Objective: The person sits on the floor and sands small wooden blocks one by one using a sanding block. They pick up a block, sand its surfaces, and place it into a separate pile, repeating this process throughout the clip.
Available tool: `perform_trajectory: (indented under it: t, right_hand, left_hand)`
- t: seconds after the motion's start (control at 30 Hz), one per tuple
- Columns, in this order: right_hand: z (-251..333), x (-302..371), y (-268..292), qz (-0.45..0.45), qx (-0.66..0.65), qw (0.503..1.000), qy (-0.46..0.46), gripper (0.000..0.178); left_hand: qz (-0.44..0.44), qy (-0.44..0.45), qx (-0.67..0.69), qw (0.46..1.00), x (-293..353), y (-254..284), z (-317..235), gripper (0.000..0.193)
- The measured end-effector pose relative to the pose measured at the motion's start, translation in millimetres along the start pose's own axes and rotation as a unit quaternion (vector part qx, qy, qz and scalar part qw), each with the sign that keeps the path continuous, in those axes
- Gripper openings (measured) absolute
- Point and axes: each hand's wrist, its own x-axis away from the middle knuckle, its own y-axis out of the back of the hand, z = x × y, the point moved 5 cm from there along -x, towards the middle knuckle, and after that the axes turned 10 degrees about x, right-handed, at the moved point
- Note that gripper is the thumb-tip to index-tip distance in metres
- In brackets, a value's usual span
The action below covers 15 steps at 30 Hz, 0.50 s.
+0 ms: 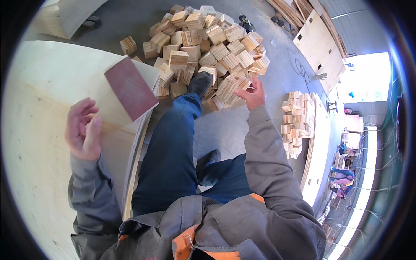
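Observation:
My left hand (84, 130) is over a pale plywood sheet (47, 82), fingers loosely bent and thumb apart, with nothing in it. Beside it, at the sheet's right edge, lies a flat reddish-brown rectangle (131, 89) that looks like sandpaper. On the right, my right hand (254, 93) has its thumb and fingers at the right end of a layered wooden block (232, 90) and appears to grip it. That block is tilted and looks larger than those around it. Just behind it rises a heap of similar wooden blocks (193, 38) on the floor.
My foot (200, 83) is against the heap's near side. Stacked blocks (298, 121) stand at the right near a long pale board (313, 156). Large boards (320, 43) lean at the far right, with a cable (299, 69) on the floor. A dark tool (246, 22) sits behind the heap.

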Motion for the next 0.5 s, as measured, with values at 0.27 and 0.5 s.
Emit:
perform_trajectory:
  t: [0.27, 0.5]
  right_hand:
    - [194.1, 116.8, 10.4, -0.03, 0.078, 0.963, 0.256, 0.106]
    - [288.3, 190.4, -26.5, -0.066, 0.109, 0.882, 0.453, 0.101]
  left_hand:
    - [0.006, 0.007, 0.058, 0.998, -9.7, -18.8, -8.8, 0.054]
    - [0.088, 0.017, 0.166, 0.982, -15.4, -31.1, -19.7, 0.085]
